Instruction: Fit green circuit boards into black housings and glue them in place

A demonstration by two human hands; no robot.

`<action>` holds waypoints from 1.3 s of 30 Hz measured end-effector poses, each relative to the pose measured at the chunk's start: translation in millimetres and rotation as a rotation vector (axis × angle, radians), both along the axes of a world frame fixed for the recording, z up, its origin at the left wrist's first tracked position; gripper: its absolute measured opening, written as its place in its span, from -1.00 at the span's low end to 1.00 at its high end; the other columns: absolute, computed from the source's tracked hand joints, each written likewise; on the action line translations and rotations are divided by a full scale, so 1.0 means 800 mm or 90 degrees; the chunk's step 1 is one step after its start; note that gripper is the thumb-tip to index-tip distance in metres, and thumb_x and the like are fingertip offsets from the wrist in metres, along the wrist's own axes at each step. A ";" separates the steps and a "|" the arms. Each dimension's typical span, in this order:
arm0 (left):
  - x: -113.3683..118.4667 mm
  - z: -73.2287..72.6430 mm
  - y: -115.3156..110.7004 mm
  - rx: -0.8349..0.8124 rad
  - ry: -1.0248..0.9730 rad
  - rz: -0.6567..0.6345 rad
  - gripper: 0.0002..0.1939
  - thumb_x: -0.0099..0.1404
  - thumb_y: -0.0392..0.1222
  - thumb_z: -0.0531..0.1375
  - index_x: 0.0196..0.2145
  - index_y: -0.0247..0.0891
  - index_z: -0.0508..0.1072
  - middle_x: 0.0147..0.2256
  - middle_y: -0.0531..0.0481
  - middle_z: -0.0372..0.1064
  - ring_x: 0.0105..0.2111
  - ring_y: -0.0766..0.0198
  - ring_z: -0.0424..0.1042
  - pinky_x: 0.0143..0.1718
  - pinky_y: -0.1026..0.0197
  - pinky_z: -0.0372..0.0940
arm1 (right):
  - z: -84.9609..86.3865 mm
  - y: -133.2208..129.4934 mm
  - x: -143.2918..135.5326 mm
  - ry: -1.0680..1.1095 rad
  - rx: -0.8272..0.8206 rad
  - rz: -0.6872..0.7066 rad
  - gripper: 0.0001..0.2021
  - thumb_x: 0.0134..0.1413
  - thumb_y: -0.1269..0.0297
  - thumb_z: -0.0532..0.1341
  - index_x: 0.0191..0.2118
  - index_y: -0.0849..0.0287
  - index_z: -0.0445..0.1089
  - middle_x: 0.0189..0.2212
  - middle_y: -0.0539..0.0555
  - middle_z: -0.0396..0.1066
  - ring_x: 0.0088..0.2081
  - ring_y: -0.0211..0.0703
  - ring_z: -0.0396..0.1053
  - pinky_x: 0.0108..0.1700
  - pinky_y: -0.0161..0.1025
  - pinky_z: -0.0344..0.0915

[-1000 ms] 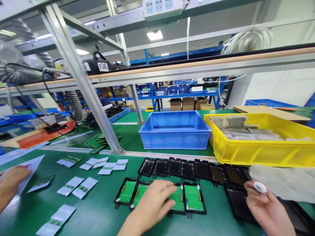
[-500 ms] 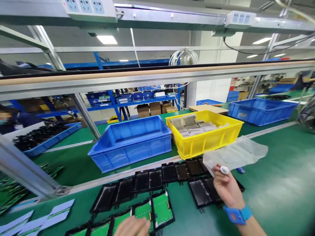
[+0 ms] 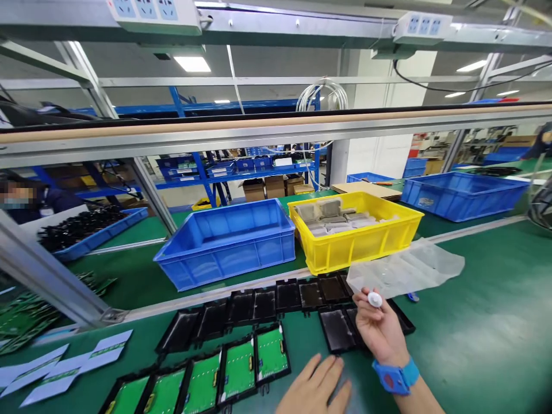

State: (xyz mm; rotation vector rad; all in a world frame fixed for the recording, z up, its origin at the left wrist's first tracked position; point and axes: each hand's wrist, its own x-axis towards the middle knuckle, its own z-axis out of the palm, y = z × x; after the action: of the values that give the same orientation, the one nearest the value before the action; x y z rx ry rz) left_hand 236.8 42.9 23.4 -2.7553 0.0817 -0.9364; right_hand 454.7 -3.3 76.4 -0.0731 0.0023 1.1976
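Observation:
My right hand (image 3: 379, 325), with a blue band at the wrist, pinches a small white round cap-like piece (image 3: 375, 299). It hovers over black plastic trays (image 3: 338, 330); behind it lies a translucent plastic bag (image 3: 414, 267), and I cannot tell if the fingers touch it. Fingers spread, my left hand (image 3: 317, 388) is over the green table at the bottom, right of the front row. That row is black housings with green circuit boards (image 3: 239, 367) in them. A further row of black trays (image 3: 263, 303) without boards runs behind it.
A blue bin (image 3: 233, 261) and a yellow bin (image 3: 357, 247) holding grey-white pieces stand behind the trays. Another blue bin (image 3: 461, 195) is farther right. White-and-green strips (image 3: 77, 368) lie at left, near a metal post (image 3: 52, 276). A person (image 3: 26, 198) is at far left.
My left hand has moved right, from over the circuit boards to the table beside them. My right hand has shifted slightly left in view, still pinching the white piece.

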 end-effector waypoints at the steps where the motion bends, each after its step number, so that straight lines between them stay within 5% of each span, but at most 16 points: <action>1: 0.019 0.010 0.000 -0.013 0.053 -0.018 -0.53 0.36 0.12 0.17 0.07 -0.26 0.38 0.08 -0.18 0.46 0.05 0.09 0.47 0.07 0.10 0.38 | 0.005 -0.004 0.005 0.015 -0.003 -0.012 -0.82 0.06 0.63 0.25 -0.28 0.27 0.27 -0.46 -0.14 0.21 -0.66 -0.56 0.20 -0.63 -0.61 0.25; 4: 0.073 0.041 -0.002 -0.165 0.205 0.011 -0.34 0.37 0.11 0.16 0.25 -0.36 0.18 0.30 -0.32 0.14 0.28 -0.04 0.18 0.28 -0.07 0.16 | 0.021 -0.023 0.017 0.053 -0.012 -0.079 -0.82 0.09 0.63 0.15 -0.25 0.24 0.24 -0.45 -0.14 0.18 -0.67 -0.54 0.19 -0.64 -0.59 0.25; 7: 0.119 0.058 -0.001 -0.216 0.246 -0.017 -0.32 0.39 0.15 0.10 0.28 -0.35 0.14 0.33 -0.34 0.05 0.34 -0.12 0.05 0.32 -0.20 0.02 | 0.034 -0.051 0.029 0.072 -0.023 -0.166 -0.83 0.12 0.60 0.09 -0.23 0.21 0.21 -0.45 -0.14 0.14 -0.68 -0.51 0.17 -0.67 -0.57 0.24; 14: 0.168 0.044 0.015 -0.274 0.305 -0.088 -0.30 0.38 0.22 0.07 0.32 -0.19 0.09 0.31 -0.21 0.12 0.32 -0.12 0.08 0.28 -0.27 0.04 | 0.037 -0.128 0.055 0.091 -0.077 -0.307 -0.81 0.20 0.59 -0.09 -0.25 0.19 0.16 -0.48 -0.12 0.10 -0.75 -0.47 0.08 -0.76 -0.53 0.16; 23: 0.115 0.034 -0.029 -0.337 0.318 -0.052 -0.40 0.44 0.12 0.01 0.31 -0.17 0.07 0.32 -0.11 0.10 0.26 -0.09 0.16 0.28 -0.20 0.10 | 0.018 -0.154 0.059 0.111 -0.213 -0.291 -0.76 0.33 0.48 -0.14 -0.26 0.22 0.22 -0.54 -0.10 0.15 -0.73 -0.45 0.14 -0.75 -0.55 0.17; 31: 0.052 -0.010 -0.044 -0.299 0.323 -0.018 -0.29 0.29 0.20 0.21 0.26 -0.16 0.16 0.26 -0.17 0.24 0.16 -0.17 0.32 0.13 -0.17 0.30 | 0.006 -0.124 0.070 0.057 -0.377 -0.186 -0.73 0.41 0.46 -0.10 -0.11 0.36 0.33 -0.47 0.00 0.30 -0.60 -0.40 0.27 -0.63 -0.51 0.34; 36: 0.025 -0.044 -0.051 -0.197 0.161 0.029 -0.43 0.38 0.27 0.05 0.21 -0.04 0.24 0.19 0.01 0.36 0.04 -0.03 0.46 0.01 -0.01 0.40 | -0.011 -0.093 0.095 0.036 -0.457 -0.207 -0.88 0.38 0.37 0.12 -0.10 0.29 0.36 -0.33 -0.01 0.38 -0.46 -0.37 0.37 -0.51 -0.46 0.38; 39: 0.019 -0.049 -0.056 -0.156 0.072 0.051 -0.44 0.36 0.31 0.04 0.18 -0.01 0.29 0.15 0.10 0.40 -0.01 0.06 0.48 -0.03 0.08 0.39 | -0.022 -0.073 0.111 0.021 -0.475 -0.249 -0.82 0.34 0.29 0.19 -0.03 0.26 0.36 -0.23 0.04 0.41 -0.36 -0.30 0.42 -0.41 -0.36 0.43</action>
State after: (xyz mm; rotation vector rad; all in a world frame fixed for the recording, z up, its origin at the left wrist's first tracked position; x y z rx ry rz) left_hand 252.4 -1.6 -16.0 -3.0090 -0.1333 -0.8176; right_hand 543.1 -62.0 58.9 -0.6761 0.4742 0.7536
